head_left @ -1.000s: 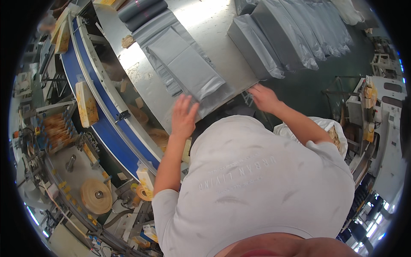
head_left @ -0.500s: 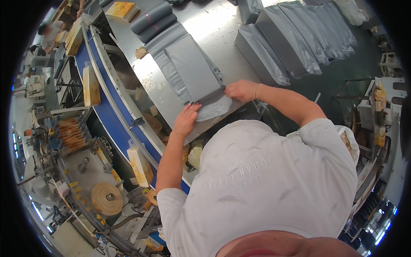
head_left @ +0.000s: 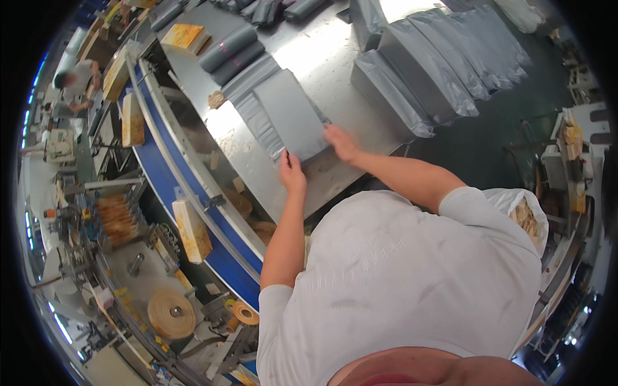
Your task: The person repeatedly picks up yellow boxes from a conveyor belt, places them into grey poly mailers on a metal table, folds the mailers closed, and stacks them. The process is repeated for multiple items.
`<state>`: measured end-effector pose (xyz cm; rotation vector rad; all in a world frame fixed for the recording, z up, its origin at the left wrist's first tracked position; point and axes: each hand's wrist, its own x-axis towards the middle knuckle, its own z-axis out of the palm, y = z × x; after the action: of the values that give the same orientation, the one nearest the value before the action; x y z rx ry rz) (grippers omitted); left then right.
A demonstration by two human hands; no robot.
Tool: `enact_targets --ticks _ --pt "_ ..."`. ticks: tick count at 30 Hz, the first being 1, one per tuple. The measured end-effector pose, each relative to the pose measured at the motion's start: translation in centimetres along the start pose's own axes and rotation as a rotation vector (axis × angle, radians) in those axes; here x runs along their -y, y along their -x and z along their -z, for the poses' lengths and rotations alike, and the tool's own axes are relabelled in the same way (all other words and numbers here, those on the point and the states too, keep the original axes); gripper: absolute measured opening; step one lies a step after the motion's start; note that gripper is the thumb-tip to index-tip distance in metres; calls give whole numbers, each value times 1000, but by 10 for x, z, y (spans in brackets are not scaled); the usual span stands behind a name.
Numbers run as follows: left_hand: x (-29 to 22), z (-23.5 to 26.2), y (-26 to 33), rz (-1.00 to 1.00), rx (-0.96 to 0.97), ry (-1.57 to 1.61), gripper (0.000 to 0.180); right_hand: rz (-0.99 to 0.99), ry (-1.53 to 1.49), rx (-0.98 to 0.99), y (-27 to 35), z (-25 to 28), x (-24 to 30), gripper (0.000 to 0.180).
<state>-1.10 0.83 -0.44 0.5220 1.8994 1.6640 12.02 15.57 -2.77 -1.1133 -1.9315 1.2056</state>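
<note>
Converging with left hand (head_left: 293, 175) and right hand (head_left: 342, 143) round grey stack (head_left: 290, 110) by near edge of surface (head_left: 322, 180), apparently tucking flap; cannot tell if grasping with fingers.

I can pass over the desk (head_left: 335, 80) between the grey bags (head_left: 290, 112) and wrapped stacks (head_left: 421, 64); rolls (head_left: 226, 49) block behind the bags.

Flat, oblong grey plastic sheeting (head_left: 291, 116)

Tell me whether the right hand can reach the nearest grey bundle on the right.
Probably yes: only metal tabletop shows between the right hand and that grey bundle.
</note>
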Motion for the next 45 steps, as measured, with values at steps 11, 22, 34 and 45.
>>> enact_targets --ticks 11,22,34,45 --pt "-132 -16 62 -582 732 -184 44 24 -456 -186 10 205 94 59" --pt "-10 126 114 -101 406 -400 23 544 1072 -353 39 216 172 54" --pt "105 421 261 654 -857 -1104 60 551 930 857 116 22 94 62" --pt "32 503 58 740 -264 -1471 71 374 901 949 101 40 79 58"
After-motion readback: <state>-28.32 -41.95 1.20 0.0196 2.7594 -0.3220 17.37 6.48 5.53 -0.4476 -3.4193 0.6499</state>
